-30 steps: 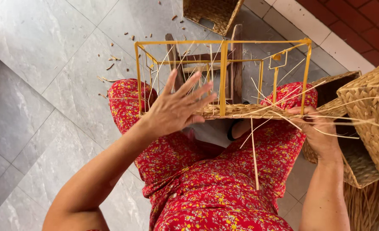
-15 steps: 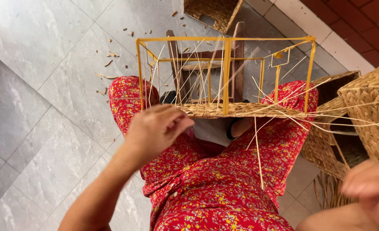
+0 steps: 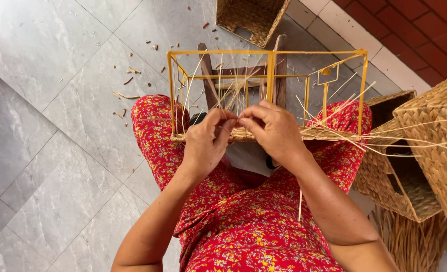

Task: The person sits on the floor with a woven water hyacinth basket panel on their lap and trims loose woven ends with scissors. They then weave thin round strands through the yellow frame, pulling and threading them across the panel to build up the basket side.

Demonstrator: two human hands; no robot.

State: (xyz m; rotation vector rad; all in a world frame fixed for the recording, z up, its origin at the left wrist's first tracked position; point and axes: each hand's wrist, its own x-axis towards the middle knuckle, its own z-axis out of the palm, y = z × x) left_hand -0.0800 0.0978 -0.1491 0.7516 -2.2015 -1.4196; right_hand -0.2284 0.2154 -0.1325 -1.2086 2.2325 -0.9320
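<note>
A yellow wire box frame [image 3: 270, 52] rests across my lap, its bottom edge woven with pale straw [image 3: 329, 134]. My left hand [image 3: 207, 142] and my right hand [image 3: 272, 130] meet at the front middle of the frame, fingertips pinched together on thin straw strands by the woven edge. Loose straw ends [image 3: 334, 103] stick up and out to the right of my hands. My legs are covered in red flowered cloth [image 3: 243, 221].
A wooden stool [image 3: 279, 70] stands behind the frame. Finished woven baskets sit at the right [image 3: 435, 131], lower right [image 3: 400, 186] and top [image 3: 251, 17]. Straw scraps [image 3: 128, 80] litter the grey tiled floor at the left. Red tiles lie at the top right.
Both hands came in from apart to meet at the frame's front middle. The right hand swung back from the right side; the left hand closed from an open spread.
</note>
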